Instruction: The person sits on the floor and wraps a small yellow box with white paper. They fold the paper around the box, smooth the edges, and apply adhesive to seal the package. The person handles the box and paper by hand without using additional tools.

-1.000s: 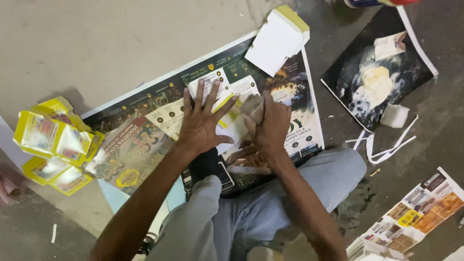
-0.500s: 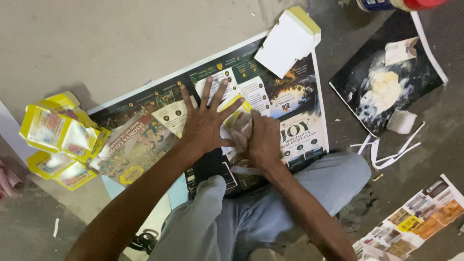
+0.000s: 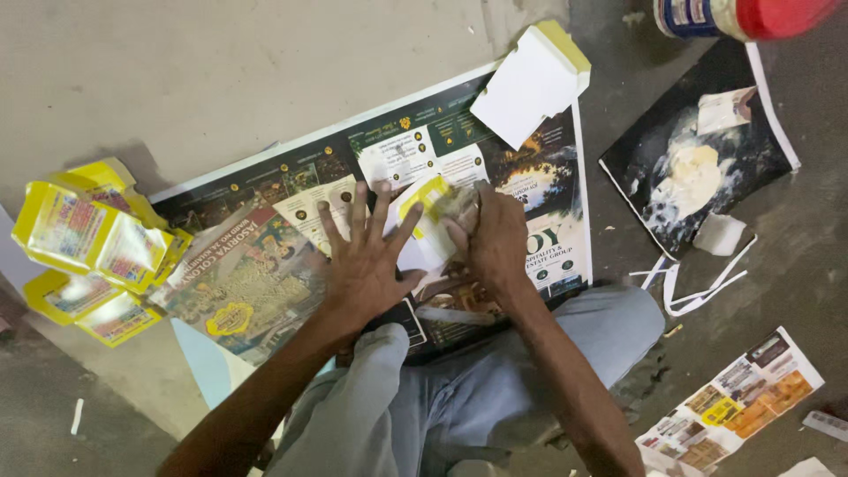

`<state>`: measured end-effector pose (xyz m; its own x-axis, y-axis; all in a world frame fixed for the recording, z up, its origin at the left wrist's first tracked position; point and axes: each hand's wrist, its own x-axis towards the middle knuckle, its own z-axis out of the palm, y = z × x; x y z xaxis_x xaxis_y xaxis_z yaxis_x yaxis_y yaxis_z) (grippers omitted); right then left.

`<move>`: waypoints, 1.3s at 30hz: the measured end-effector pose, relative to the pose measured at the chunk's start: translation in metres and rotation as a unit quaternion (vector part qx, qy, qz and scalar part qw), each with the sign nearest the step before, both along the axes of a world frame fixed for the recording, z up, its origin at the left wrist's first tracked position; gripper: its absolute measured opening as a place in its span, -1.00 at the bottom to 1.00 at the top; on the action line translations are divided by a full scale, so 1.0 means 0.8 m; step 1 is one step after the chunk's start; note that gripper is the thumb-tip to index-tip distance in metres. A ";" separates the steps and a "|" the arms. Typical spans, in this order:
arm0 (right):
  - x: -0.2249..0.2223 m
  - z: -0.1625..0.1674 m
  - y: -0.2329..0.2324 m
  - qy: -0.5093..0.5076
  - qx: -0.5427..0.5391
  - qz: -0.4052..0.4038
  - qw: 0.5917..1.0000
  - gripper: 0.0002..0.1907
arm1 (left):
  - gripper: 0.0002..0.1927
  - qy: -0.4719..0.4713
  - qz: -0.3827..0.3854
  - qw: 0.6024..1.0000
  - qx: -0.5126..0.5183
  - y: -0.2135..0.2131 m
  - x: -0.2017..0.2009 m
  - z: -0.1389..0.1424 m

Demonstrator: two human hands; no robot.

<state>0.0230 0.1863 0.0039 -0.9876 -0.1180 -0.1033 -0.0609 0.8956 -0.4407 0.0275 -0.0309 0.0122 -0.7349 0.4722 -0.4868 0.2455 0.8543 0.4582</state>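
My left hand [image 3: 367, 261] lies flat with fingers spread, pressing down on a folded piece of white and yellow paper [image 3: 430, 212] on top of a large printed poster sheet [image 3: 291, 181] spread on the floor. My right hand [image 3: 495, 238] is curled into a loose fist against the right side of the same folded paper, gripping or rubbing it. The paper is partly hidden beneath both hands. My legs in grey trousers [image 3: 442, 406] sit just under the hands.
A heap of folded yellow paper pouches [image 3: 93, 243] lies at the left. A white and yellow folded pouch [image 3: 534, 79] rests at the poster's top right. A dark sheet with glue smears [image 3: 693, 163], white paper strips [image 3: 698, 283], a red-capped jar [image 3: 751, 16] and a printed leaflet [image 3: 733, 402] lie at right.
The view has shifted slightly. My left hand has stayed pressed flat while my right hand has moved up along the folded paper, closing more tightly on it.
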 end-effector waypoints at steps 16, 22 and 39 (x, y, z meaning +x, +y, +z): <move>-0.051 0.019 -0.048 0.082 0.056 0.197 0.975 -0.49 | -0.27 0.084 0.160 0.970 0.163 -0.014 0.078 -0.032; -0.103 -0.002 -0.097 0.103 0.015 0.261 0.960 -0.51 | -0.22 0.101 0.238 0.951 0.172 -0.009 0.083 -0.036; 0.016 -0.027 -0.051 0.125 -0.055 -0.047 0.989 -0.49 | -0.12 0.138 0.223 0.921 0.289 -0.010 0.045 -0.015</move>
<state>0.0358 0.1451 -0.0181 -0.9877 -0.0206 0.1548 -0.0989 0.8496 -0.5180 0.0631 -0.0385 0.0004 -0.9765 0.2148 -0.0153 0.1037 0.5314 0.8407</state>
